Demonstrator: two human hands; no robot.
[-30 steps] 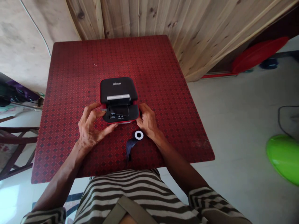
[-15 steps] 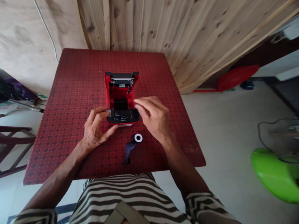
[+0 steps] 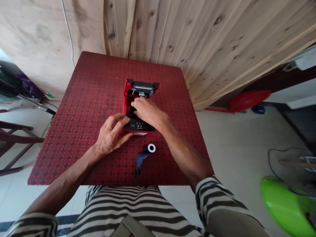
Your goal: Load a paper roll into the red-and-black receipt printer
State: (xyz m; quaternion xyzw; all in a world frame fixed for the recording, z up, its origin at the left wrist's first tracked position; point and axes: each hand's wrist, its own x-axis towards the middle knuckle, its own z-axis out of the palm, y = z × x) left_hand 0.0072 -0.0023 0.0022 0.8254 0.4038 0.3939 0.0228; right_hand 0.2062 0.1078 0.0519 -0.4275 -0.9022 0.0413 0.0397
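A small red-and-black label printer (image 3: 139, 125) stands on the table with its lid (image 3: 142, 86) raised. My left hand (image 3: 111, 135) grips the printer's front left corner, fingers on top and thumb low at the front edge. Inside the open compartment is my right hand (image 3: 146, 110), its fingers bent and pressed together, the tips partly hidden. Whatever they pinch in there cannot be made out. Nearer to me lies a roll of dark ribbon (image 3: 149, 148) with a white-edged core, a loose strip trailing from it toward the table's front edge.
The table (image 3: 98, 85) has a red patterned top and stands against a wooden plank wall (image 3: 197, 36). A dark wooden chair (image 3: 14, 140) is at the left. On the floor at the right are a green plastic object (image 3: 283, 204) and a cable.
My right hand has moved from the printer's right rim leftward into its open compartment. The dark film over the front panel no longer shows. My left hand keeps its grip; the view has shifted.
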